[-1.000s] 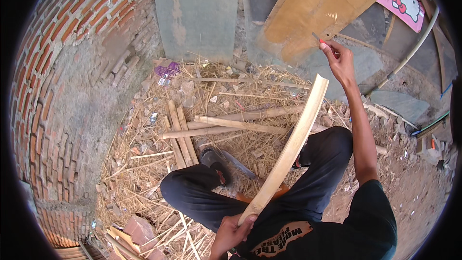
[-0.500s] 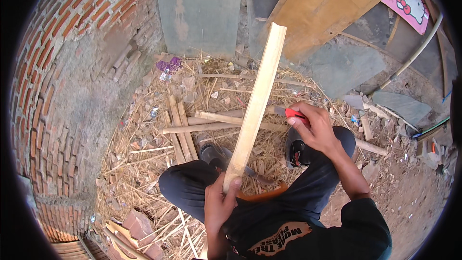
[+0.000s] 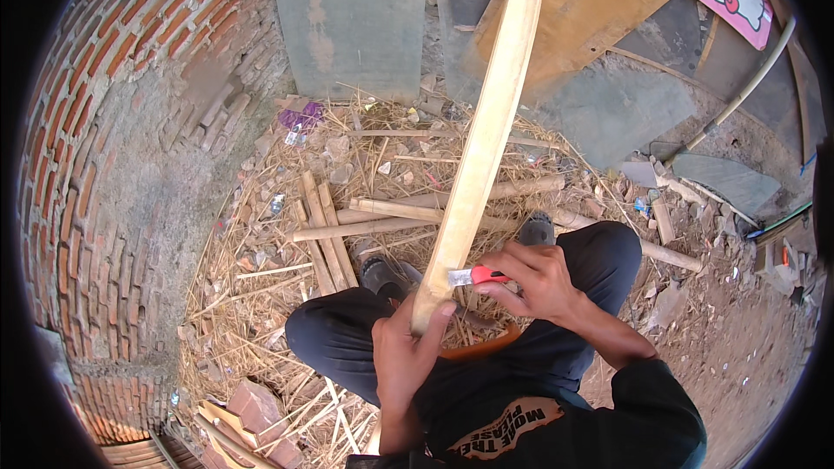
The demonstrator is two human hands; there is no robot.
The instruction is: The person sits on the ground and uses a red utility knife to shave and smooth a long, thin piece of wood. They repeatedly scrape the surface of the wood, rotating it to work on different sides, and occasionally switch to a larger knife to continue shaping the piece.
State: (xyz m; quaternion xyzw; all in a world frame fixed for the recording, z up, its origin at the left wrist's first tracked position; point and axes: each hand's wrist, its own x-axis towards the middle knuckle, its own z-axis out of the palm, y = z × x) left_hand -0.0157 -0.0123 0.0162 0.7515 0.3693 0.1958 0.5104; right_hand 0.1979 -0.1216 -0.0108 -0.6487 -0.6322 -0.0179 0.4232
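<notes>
A long split bamboo piece [image 3: 480, 156], pale and hollowed along its length, slants up and away from my lap. My left hand [image 3: 407, 353] is wrapped round its near end, thumb on the inner face. My right hand [image 3: 540, 280] grips a red utility knife [image 3: 486, 274]. The knife's short, wide blade lies against the bamboo's inner face at its right edge, just above my left thumb. Between my knees, partly hidden by the bamboo and my arms, shows an orange-brown curved thing [image 3: 483, 342] that I cannot make out.
Several bamboo strips [image 3: 326, 234] and round bamboo poles [image 3: 539, 186] lie on straw-covered ground around my feet. A brick wall [image 3: 87, 208] rises on the left. Grey boards [image 3: 352, 26] and a brown wooden sheet [image 3: 591, 9] lean at the back. A reddish block [image 3: 259, 408] lies at lower left.
My right hand has brought the knife left and nearer, from beside the bamboo onto its inner face. The bamboo's far end has risen and shifted slightly right.
</notes>
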